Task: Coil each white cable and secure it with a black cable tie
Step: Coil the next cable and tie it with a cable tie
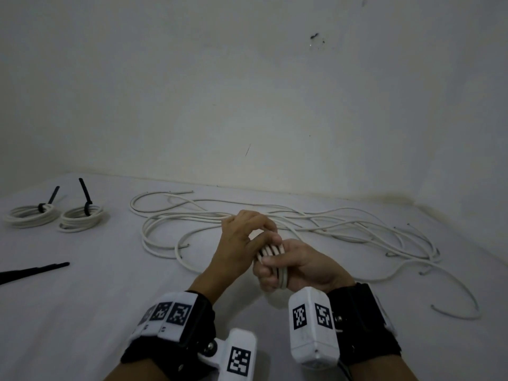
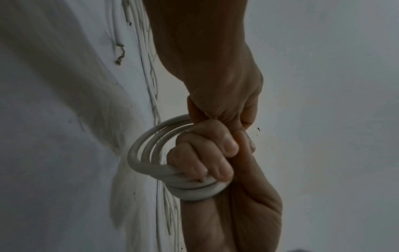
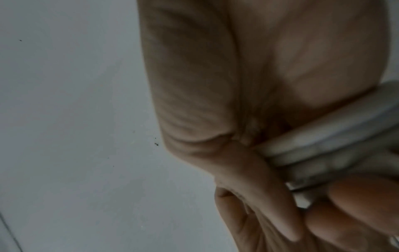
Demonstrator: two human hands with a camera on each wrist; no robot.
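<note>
A small coil of white cable (image 1: 270,250) is held above the surface between both hands. My right hand (image 1: 291,268) grips its lower part in a fist, with fingers and thumb curled round the loops. My left hand (image 1: 244,237) pinches the coil's upper part from the left. In the left wrist view the coil (image 2: 146,153) shows about three loops; the left hand (image 2: 226,93) comes from the top and the right hand (image 2: 205,158) from below. The right wrist view shows my palm (image 3: 215,85) close up against the coil strands (image 3: 323,145), blurred.
Several loose white cables (image 1: 302,224) lie tangled on the white surface behind the hands, one trailing to the right (image 1: 453,298). Two coils tied with black ties (image 1: 31,215) (image 1: 81,218) rest at the far left. Loose black cable ties (image 1: 33,270) lie at the left edge. A wall (image 1: 247,105) stands behind.
</note>
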